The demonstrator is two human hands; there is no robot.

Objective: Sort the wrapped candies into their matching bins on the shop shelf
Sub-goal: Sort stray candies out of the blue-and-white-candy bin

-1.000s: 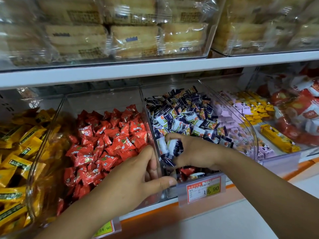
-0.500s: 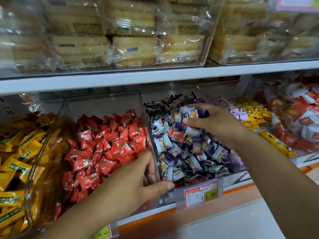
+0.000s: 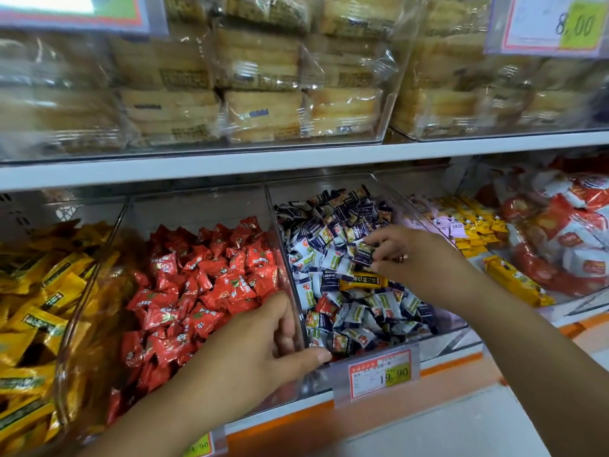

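Clear bins stand side by side on the lower shelf. My left hand (image 3: 263, 347) grips the clear wall (image 3: 290, 291) between the bin of red candies (image 3: 211, 282) and the bin of dark blue and white candies (image 3: 349, 311). My right hand (image 3: 405, 255) is inside the blue and white bin, fingers pinched on a dark blue candy (image 3: 364, 257). A yellow candy bar (image 3: 362, 282) lies among the blue and white ones just below that hand. A red candy (image 3: 326, 305) also lies in this bin. On the left is a bin of yellow candies (image 3: 39, 311).
To the right are pink and yellow packets (image 3: 461, 229) and a bin of red and white snack bags (image 3: 566, 239). A price tag (image 3: 379, 372) reading 19.90 hangs on the bin front. The upper shelf (image 3: 296, 159) holds wrapped cakes (image 3: 263, 110).
My right hand rose from the bin's front, went to the back, then came down to the middle. The yellow bar now shows. My left hand has kept its grip on the wall.
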